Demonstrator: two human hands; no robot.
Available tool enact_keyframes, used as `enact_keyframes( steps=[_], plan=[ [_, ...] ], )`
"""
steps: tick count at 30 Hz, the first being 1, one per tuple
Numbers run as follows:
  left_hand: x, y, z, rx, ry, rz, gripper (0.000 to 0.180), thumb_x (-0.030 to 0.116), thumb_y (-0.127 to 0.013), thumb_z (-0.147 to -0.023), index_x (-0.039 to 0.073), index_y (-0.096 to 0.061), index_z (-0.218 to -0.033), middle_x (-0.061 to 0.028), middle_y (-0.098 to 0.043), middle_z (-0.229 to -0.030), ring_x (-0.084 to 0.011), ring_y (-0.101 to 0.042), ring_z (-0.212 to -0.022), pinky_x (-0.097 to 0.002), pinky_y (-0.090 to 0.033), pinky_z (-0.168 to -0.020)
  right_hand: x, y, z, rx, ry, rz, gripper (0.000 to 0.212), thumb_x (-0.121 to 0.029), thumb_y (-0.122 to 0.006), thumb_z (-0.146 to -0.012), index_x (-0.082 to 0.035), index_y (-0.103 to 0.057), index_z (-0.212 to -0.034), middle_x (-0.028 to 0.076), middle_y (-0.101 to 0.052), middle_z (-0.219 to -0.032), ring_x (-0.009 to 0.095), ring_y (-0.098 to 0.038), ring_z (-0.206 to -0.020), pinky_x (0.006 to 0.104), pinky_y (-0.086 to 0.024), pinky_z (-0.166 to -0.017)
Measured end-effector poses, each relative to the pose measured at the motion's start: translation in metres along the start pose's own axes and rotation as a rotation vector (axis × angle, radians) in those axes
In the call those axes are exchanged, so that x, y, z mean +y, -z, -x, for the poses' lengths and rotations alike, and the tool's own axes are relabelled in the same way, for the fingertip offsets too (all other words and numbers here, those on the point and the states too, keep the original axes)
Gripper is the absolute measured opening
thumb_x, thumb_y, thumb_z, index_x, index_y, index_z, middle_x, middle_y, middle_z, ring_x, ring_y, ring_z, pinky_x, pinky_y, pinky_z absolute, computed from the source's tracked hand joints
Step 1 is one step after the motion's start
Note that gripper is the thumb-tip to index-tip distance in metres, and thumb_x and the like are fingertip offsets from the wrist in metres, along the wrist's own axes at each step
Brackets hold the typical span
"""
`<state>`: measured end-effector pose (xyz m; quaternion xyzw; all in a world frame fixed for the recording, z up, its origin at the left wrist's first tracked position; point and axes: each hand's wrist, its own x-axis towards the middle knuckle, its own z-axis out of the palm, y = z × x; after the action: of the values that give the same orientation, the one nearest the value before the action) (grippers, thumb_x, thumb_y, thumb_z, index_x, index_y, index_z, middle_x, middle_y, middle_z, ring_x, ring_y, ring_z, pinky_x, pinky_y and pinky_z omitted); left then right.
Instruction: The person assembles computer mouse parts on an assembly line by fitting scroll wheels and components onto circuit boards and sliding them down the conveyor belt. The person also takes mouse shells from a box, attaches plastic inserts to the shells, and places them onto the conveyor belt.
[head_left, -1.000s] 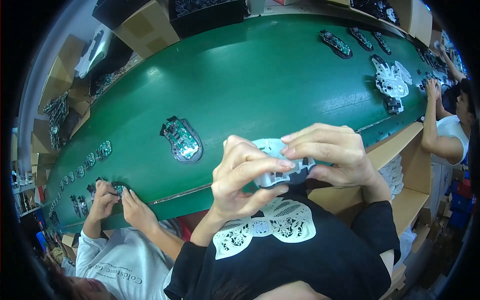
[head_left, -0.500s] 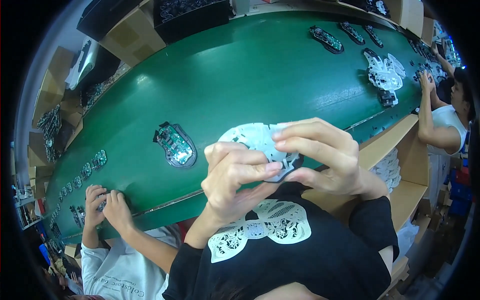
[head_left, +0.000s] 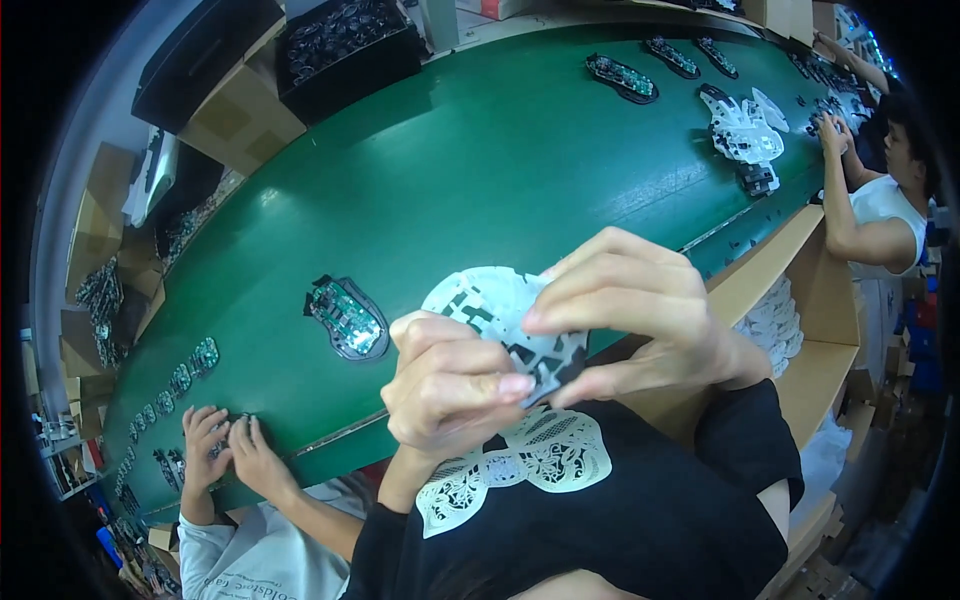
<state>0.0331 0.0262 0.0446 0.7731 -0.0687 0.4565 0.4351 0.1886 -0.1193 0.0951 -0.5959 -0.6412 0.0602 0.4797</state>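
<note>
Holding a white plastic shell [head_left: 500, 310] with black parts, the 2 hands keep it raised above the near edge of the green tabletop [head_left: 400, 180]. The left hand [head_left: 450, 385] is curled closed on the shell's lower-left side, thumb lying across its face. The right hand [head_left: 640, 320] pinches its right side narrowly, fingertips on the face, thumb by the black rim. Left of the hands, a black base with a circuit board [head_left: 346, 318] lies apart, nearer the tabletop's near edge.

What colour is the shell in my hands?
The shell is mostly white, dark at its lower right; the head view shows it best.
</note>
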Motion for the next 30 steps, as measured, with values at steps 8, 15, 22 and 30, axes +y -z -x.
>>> enact_keyframes(
  steps=[8, 15, 22, 30],
  plan=[
    [-0.003, 0.007, -0.002, -0.063, 0.004, 0.119, 0.055, 0.021, -0.094, -0.066, 0.018, -0.057, -0.107, 0.0032, -0.063, -0.080, -0.0153, -0.054, -0.077, -0.0380, -0.040, -0.085, 0.004, 0.018, 0.000, -0.065, -0.071, -0.221, 0.035, -0.005, -0.083, -0.073, -0.006, -0.076, -0.107, 0.005, -0.073, -0.106, 0.020, -0.064, -0.096, 0.0297, -0.055, -0.075],
    [-0.008, -0.004, 0.001, 0.062, 0.129, 0.322, 0.049, 0.004, -0.093, -0.062, 0.009, -0.063, -0.101, -0.0040, -0.069, -0.084, -0.0173, -0.064, -0.081, -0.0327, -0.046, -0.072, 0.008, 0.015, -0.003, -0.047, -0.082, -0.086, 0.030, -0.008, -0.085, -0.070, -0.005, -0.076, -0.099, 0.004, -0.075, -0.098, 0.023, -0.064, -0.100, 0.0347, -0.052, -0.088],
    [-0.019, -0.008, 0.006, -0.086, 0.411, 0.158, 0.075, 0.037, -0.081, -0.082, -0.002, -0.046, -0.135, -0.0174, -0.054, -0.129, -0.0299, -0.053, -0.120, -0.0410, -0.044, -0.101, 0.023, 0.017, 0.005, 0.014, -0.669, -0.579, 0.021, -0.011, -0.064, -0.096, 0.004, -0.061, -0.111, 0.006, -0.063, -0.112, 0.015, -0.060, -0.106, 0.0332, -0.049, -0.096],
    [-0.023, 0.065, 0.027, 0.295, 0.741, -0.126, 0.028, 0.010, -0.057, -0.100, -0.003, -0.058, -0.125, -0.0117, -0.063, -0.118, -0.0192, -0.059, -0.114, -0.0344, -0.048, -0.100, 0.175, 0.114, 0.048, -0.033, -0.964, -0.034, 0.040, -0.035, -0.059, -0.099, 0.002, -0.067, -0.110, 0.003, -0.067, -0.096, 0.010, -0.058, -0.085, 0.0277, -0.049, -0.073]
  ],
)
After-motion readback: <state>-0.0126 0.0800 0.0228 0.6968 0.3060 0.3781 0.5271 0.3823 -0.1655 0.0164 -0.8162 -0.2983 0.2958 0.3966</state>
